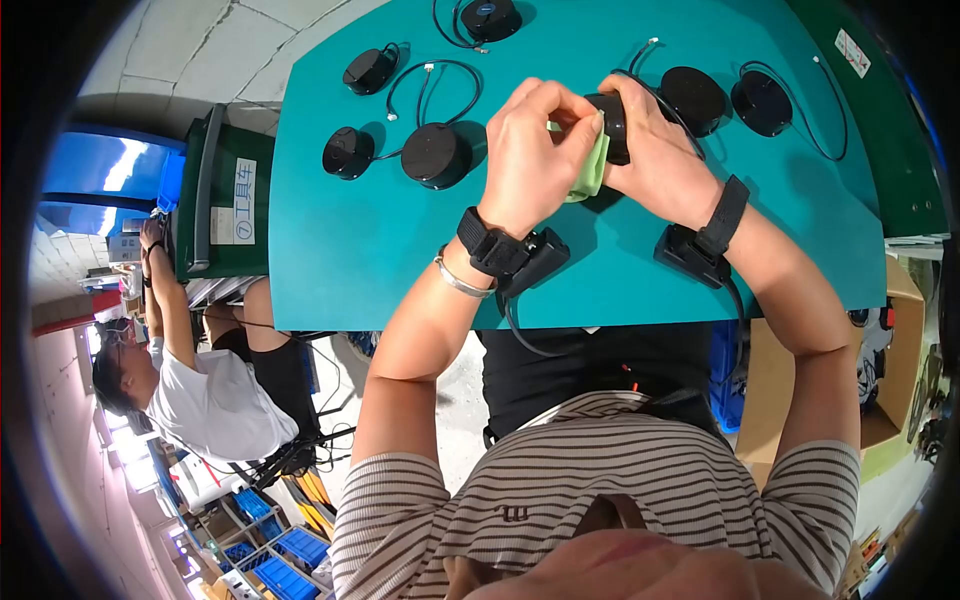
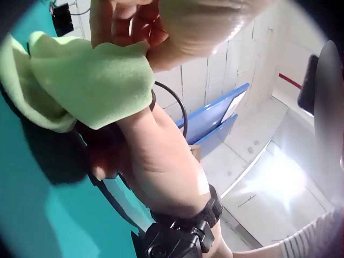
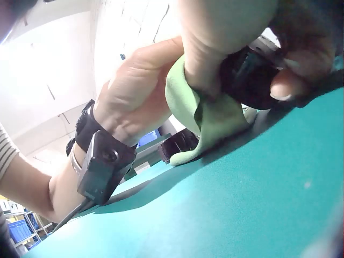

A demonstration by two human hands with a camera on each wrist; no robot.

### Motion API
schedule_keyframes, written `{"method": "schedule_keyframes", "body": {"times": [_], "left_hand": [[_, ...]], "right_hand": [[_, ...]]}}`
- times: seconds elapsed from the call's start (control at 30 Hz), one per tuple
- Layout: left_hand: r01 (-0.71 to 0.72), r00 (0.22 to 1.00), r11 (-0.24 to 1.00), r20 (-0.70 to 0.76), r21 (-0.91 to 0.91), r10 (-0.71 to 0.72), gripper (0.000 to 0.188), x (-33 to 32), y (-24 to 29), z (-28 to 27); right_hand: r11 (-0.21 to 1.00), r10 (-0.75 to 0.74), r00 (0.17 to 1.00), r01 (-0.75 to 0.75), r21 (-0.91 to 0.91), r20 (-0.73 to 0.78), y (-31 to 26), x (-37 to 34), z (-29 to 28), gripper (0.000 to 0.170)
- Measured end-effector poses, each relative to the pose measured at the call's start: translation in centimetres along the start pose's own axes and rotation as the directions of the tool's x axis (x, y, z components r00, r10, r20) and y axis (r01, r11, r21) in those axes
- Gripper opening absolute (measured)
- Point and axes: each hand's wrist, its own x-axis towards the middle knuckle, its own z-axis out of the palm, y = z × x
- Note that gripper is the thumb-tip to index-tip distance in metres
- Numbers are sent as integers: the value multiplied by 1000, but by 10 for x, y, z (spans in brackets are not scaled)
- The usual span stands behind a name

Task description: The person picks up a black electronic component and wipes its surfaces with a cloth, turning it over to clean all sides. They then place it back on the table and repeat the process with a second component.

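My right hand [image 1: 665,165] grips a black round puck-like device [image 1: 614,130] with a cable, held above the green tabletop [image 1: 600,270]. Pinched in the fingers of my left hand [image 1: 530,145] is a light green cloth [image 1: 592,172], which lies against the device's left side. The left wrist view shows the cloth [image 2: 97,80] draped in a broad fold between the two hands. From the right wrist, the device [image 3: 247,78] appears dark between fingers, and the cloth [image 3: 220,121] hangs beneath the thumb side, close over the table.
Several similar black devices with cables lie around, such as one at the left [image 1: 436,155] and one at the right [image 1: 692,100]. A green tool cart [image 1: 225,200] stands left of the table, near another person [image 1: 220,400]. At the right is an open cardboard box [image 1: 780,390].
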Motion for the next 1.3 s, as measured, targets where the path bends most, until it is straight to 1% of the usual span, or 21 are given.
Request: {"method": "schedule_keyframes", "body": {"times": [0.07, 0.17, 0.23, 0.27, 0.33, 0.43, 0.5, 0.53, 0.57, 0.63, 0.7, 0.77, 0.83, 0.87, 1.0, 1.07, 1.1, 1.17, 1.2, 1.27, 1.3], "left_hand": [[-15, 1000, 1000, 11, 9, 15, 12, -2, 4, 0], [-17, 999, 1000, 30, -9, 17, 11, -2, 3, 0], [-49, 999, 998, 11, 35, 49, 10, 0, 1, -1], [-32, 999, 999, 10, 21, 31, 10, 0, 2, -1], [-14, 1000, 1000, 12, 3, 14, 11, -1, 4, -1], [-7, 1000, 1000, 13, 3, 7, 11, -2, 1, -2], [-60, 998, 994, -15, 92, 62, 12, 4, -4, -5], [-13, 1000, 999, -14, 42, 14, 13, 3, -2, -5], [-15, 1000, 999, -17, 40, 16, 13, 2, -1, -6], [61, 998, 998, -1, -7, -61, 12, 1, -1, -8], [46, 999, 999, 3, -26, -46, 11, 1, -5, -7], [29, 1000, 999, 4, -42, -29, 11, 0, -5, -6], [-12, 998, 1000, 54, -3, 12, 11, -3, 2, -6], [-18, 999, 1000, 50, -8, 18, 12, -3, 3, -5], [-5, 1000, 1000, 10, 15, 5, 12, 1, -4, -4], [71, 997, 997, -1, -34, -71, 13, -2, 0, -4], [70, 998, 997, 0, -36, -70, 13, -2, 2, -3], [8, 1000, 1000, 19, 3, -8, 13, -3, 3, -1], [13, 1000, 1000, 23, 0, -13, 13, -3, 1, -1], [-44, 998, 995, -38, 89, 47, 12, 4, -4, -3], [-49, 998, 995, -42, 88, 53, 12, 4, -4, -3]], "right_hand": [[1000, -8, 1000, 8, 8, 5, -1, 0, -1, 81], [999, 42, 999, -42, -23, 18, -3, -2, -2, 80], [996, 72, 997, -73, 60, 28, -6, 2, -4, 80], [996, 69, 997, -70, 60, 29, -4, 2, -2, 80], [999, -34, 999, 34, 25, -27, 2, -1, 2, 78], [999, -33, 999, 34, 22, -34, 0, 0, 1, 77], [999, -17, 1000, 18, 49, -16, -2, 1, -1, 75], [999, -8, 1000, 8, 47, 0, -3, 1, -2, 75], [999, 3, 1000, -3, 44, 16, -3, 0, -3, 75], [999, -11, 1000, 10, 43, 8, -2, 1, -2, 75], [999, -23, 1000, 23, 43, 3, -2, 0, -2, 76], [999, 10, 1000, -11, 41, 17, -2, 0, -2, 76], [1000, 16, 1000, -17, 24, 15, 0, -1, 0, 76], [1000, 23, 1000, -23, 9, 13, 2, -1, 0, 76], [999, 4, 1000, -5, 51, 6, 0, 2, -2, 76], [998, 39, 998, -41, 45, 45, -4, 1, -3, 76], [998, 40, 998, -42, 43, 44, -3, 0, -3, 76], [1000, 0, 1000, 0, -11, -6, 0, -1, -1, 75], [1000, 6, 1000, -6, -10, -2, 0, -3, 0, 75], [1000, -14, 1000, 14, 22, -10, 0, 0, -1, 76], [1000, -18, 1000, 19, 19, -13, -1, 1, -2, 76]]}}
